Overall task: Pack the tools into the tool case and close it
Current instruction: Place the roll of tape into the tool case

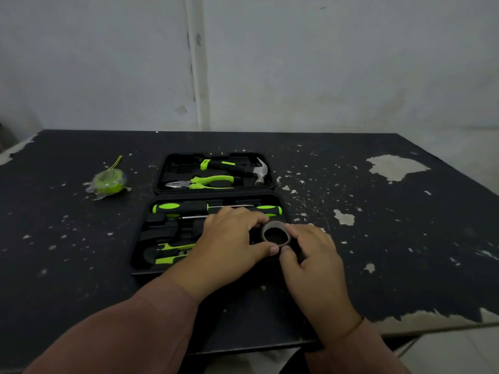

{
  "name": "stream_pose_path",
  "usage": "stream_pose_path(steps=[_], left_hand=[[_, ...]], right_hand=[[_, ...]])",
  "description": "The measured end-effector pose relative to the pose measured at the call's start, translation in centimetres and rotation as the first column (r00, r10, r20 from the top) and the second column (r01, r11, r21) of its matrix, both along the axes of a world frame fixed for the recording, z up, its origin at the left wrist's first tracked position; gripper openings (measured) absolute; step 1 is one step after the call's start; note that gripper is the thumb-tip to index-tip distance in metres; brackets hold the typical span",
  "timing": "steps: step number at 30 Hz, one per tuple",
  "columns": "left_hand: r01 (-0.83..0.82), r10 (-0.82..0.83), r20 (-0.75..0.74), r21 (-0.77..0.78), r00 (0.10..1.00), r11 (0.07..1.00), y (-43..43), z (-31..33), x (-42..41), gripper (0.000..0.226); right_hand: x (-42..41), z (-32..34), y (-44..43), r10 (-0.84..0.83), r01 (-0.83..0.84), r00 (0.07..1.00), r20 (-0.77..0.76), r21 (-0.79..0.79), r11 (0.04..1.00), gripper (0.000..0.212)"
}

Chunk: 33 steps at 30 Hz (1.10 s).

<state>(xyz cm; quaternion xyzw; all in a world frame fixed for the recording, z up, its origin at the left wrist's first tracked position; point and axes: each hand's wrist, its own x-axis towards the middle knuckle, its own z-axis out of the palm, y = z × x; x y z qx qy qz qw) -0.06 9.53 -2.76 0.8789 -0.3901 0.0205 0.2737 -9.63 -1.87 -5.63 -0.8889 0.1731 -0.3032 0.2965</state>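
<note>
Chipped dark worktop [81,265] is carrying the open tool case [143,271] mid-surface. Left hand [229,244] and right hand [310,252] are both pinching the tape roll [276,227] with curled fingers [253,218], apparently seating it at the near half's right end. Knife [172,252] and screwdrivers [172,207] are sitting in slots; farther back, pliers [208,182] and hammer [259,171] too. Tape measure [109,180] is lying outside, toward the far-left corner. Closing is not yet done.

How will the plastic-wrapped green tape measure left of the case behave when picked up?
The tape measure looks compact and rigid, so it is probably dense for its size. Its clear crinkled wrap may slip in the grip. It lies flat on the table, so rolling seems unlikely; the loose strap will likely dangle.
</note>
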Motion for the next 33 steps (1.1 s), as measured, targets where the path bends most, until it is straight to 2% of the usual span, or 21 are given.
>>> stream_pose_path(steps=[11,17,28,33], left_hand=[[0.015,-0.015,-0.033,0.013,0.999,1.0,0.25,0.16,-0.03,0.047],[0.013,-0.011,-0.033,0.067,0.999,0.998,0.11,0.13,-0.03,0.048],[0.011,-0.012,0.022,0.04,1.0,0.999,0.22,-0.02,-0.28,0.038],[-0.007,0.005,0.035,0.054,0.999,0.999,0.15,-0.02,-0.29,0.033]], right_hand=[[-0.12,0.05,0.11,0.003,-0.003,1.0,0.01,-0.006,1.0,0.045],[-0.1,0.08,0.54,-0.013,0.014,1.0,0.016,-0.044,0.999,0.04],[-0.17,0.04,0.49,0.013,-0.02,0.997,-0.076,-0.084,0.996,0.054],[-0.05,-0.1,0.41,0.025,-0.03,0.993,-0.118,-0.038,0.999,0.056]])
